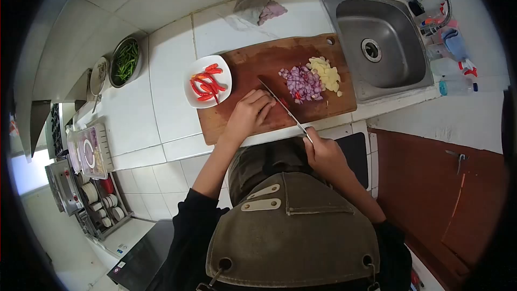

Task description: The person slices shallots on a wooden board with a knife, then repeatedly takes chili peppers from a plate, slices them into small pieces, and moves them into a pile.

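A wooden cutting board (pixel 253 67) lies on the white tiled counter. My right hand (pixel 323 153) grips a knife (pixel 285 109) by its handle, with the blade slanting up-left over the board. My left hand (pixel 249 113) rests curled on the board, pressing something small and red (pixel 282 101) against the blade. A pile of chopped purple shallot (pixel 302 82) and pale chopped garlic or ginger (pixel 326 73) sit on the board's right part. A white plate (pixel 223 87) with sliced red chilli (pixel 207 83) stands at the board's left end.
A steel sink (pixel 377 43) with a tap lies right of the board, bottles beside it. A bowl of green beans (pixel 126 60) and a cloth (pixel 258 6) sit at the counter's back. A dish rack (pixel 91 153) stands at left, a brown cabinet door (pixel 431 183) below right.
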Available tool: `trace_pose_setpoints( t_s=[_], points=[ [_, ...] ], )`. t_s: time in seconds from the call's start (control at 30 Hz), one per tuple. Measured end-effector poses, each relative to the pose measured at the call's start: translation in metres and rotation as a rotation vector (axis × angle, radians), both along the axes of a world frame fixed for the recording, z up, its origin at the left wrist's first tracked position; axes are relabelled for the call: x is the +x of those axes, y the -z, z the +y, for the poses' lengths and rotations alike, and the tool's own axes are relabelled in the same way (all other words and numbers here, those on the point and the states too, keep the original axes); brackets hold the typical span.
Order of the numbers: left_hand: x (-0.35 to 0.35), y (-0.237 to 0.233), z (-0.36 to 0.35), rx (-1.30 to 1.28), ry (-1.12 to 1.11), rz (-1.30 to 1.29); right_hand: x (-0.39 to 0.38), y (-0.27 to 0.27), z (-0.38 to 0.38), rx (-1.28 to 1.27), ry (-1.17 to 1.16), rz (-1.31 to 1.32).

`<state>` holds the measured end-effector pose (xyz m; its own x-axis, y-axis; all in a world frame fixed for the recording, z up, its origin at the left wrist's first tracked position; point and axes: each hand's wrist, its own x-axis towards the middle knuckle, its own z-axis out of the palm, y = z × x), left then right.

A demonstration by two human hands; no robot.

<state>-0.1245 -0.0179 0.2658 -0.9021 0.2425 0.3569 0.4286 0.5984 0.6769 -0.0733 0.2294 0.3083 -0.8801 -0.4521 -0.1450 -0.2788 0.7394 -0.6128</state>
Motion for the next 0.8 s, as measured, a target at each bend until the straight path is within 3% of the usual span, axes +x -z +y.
trace_pose_setpoints(
  t_s=[0.37, 0.43, 0.53, 0.8],
  points=[
    [0.004, 0.002, -0.001, -0.005, 0.014, 0.012, -0.020, 0.015, -0.019, -0.040, 0.035, -0.051],
    [0.005, 0.004, -0.002, -0.044, -0.017, 0.043, -0.022, 0.017, -0.015, -0.170, 0.079, -0.147],
    [0.007, -0.006, -0.001, -0.191, -0.046, 0.161, -0.022, 0.016, -0.012, -0.238, 0.082, -0.136],
    [0.011, 0.005, 0.003, -0.093, -0.152, 0.064, -0.012, 0.018, -0.011, -0.194, 0.057, -0.017]
  ],
)
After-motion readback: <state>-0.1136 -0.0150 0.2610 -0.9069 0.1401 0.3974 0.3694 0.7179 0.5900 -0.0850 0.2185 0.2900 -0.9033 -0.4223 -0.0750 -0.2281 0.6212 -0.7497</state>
